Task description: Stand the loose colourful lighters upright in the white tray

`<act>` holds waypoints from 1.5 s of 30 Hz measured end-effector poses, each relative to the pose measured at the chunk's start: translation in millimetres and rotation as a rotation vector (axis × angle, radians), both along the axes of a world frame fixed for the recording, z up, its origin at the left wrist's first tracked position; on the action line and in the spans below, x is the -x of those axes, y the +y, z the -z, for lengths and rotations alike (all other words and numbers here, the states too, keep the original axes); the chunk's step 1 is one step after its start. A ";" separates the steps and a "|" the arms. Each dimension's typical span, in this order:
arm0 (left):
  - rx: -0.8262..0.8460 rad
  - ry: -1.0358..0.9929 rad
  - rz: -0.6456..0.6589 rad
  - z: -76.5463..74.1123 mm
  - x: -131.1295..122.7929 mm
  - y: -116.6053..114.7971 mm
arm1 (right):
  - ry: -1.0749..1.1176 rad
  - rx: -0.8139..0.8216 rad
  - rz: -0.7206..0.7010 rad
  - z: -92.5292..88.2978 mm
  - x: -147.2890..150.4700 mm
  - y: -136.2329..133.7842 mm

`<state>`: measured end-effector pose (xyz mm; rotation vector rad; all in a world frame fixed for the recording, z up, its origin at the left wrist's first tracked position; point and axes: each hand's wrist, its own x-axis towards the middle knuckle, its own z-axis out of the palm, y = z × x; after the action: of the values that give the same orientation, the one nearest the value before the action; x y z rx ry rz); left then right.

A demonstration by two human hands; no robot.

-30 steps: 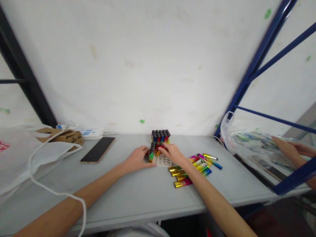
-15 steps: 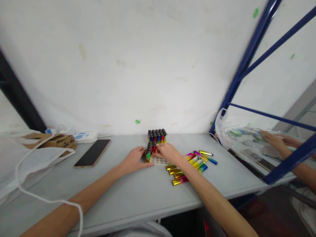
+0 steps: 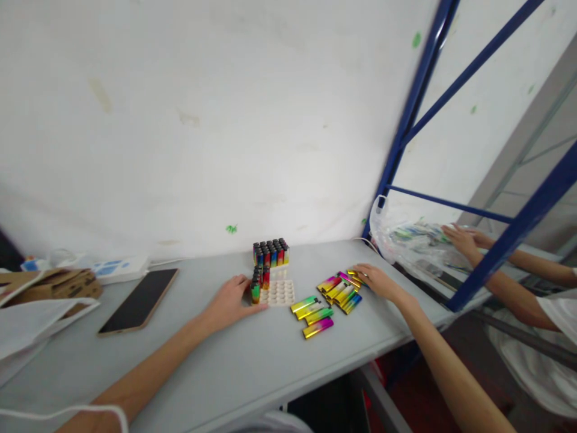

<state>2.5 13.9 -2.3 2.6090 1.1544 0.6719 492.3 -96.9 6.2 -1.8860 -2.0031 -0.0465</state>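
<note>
My left hand (image 3: pixel 229 302) rests at the left side of a white tray (image 3: pixel 280 293) with round holes, its thumb along the front edge and its fingers round the side. In the tray's left part stand several lighters (image 3: pixel 255 290), upright with black tops. To the right, my right hand (image 3: pixel 378 281) reaches over the far edge of a loose heap of shiny lighters (image 3: pixel 339 290). Its fingers are stretched out and touch a yellow lighter (image 3: pixel 353 276), partly hidden under them. Closer to me lie several more loose lighters (image 3: pixel 313 310), in gold, green and pink.
Behind the tray stands a block of upright lighters (image 3: pixel 271 251). At the left are a phone (image 3: pixel 139 300), a power strip (image 3: pixel 118 269), cardboard (image 3: pixel 54 288) and a white bag (image 3: pixel 40 325). Right of a blue metal frame (image 3: pixel 399 144), another person's hands (image 3: pixel 464 242) work over plastic bags (image 3: pixel 410 234).
My right hand has left the tray and moved right to the loose lighters. A red lighter now stands free in the tray. My left hand stays at the tray. The view has turned right.
</note>
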 end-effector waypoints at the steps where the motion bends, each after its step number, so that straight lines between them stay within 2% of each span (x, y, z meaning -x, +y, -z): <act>1: -0.001 -0.007 0.001 -0.4 -0.1 -0.1 | 0.028 0.015 0.000 0.4 -3.8 -0.4; 8: 0.020 0.030 0.001 -6.8 -1.7 -4.9 | 0.155 0.129 -0.033 -17.2 6.6 14.5; 13: 0.020 0.039 0.011 -5.9 -1.5 -5.0 | 0.376 -0.035 0.063 -22.1 32.9 28.6; 18: 0.006 0.015 0.012 -0.9 -0.1 -3.3 | 0.750 -0.068 -0.129 -34.1 80.2 50.6; 23: 0.009 0.018 0.010 -0.9 -1.4 -5.4 | 0.848 -0.094 -0.274 -62.2 143.0 83.6; 25: -0.002 0.023 0.008 -1.5 -1.9 -6.4 | 0.873 -0.094 -0.336 -66.9 166.9 94.3; 29: -0.012 0.055 -0.002 -1.2 -2.2 -7.1 | 0.903 -0.029 -0.457 -54.3 204.0 100.7; 33: -0.017 0.062 -0.003 -0.6 -2.4 -7.7 | 0.979 0.182 -0.581 -33.5 225.2 92.2; 36: -0.010 0.054 -0.004 -1.1 -2.9 -8.2 | 1.069 0.284 -0.532 -30.2 234.8 85.9; 39: 0.000 0.032 0.000 -1.9 -3.0 -8.2 | 1.145 0.348 -0.405 -33.2 243.2 83.9; 42: 0.004 0.026 -0.006 -2.2 -2.6 -7.9 | 1.198 0.316 -0.270 -32.7 251.0 84.2; 45: 0.000 0.028 -0.009 -1.8 -2.1 -7.5 | 1.199 0.260 -0.194 -26.7 256.8 84.5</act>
<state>4.6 6.4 -0.5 2.6229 1.1747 0.6391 235.6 -12.4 32.8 -1.2565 -1.3065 1.1443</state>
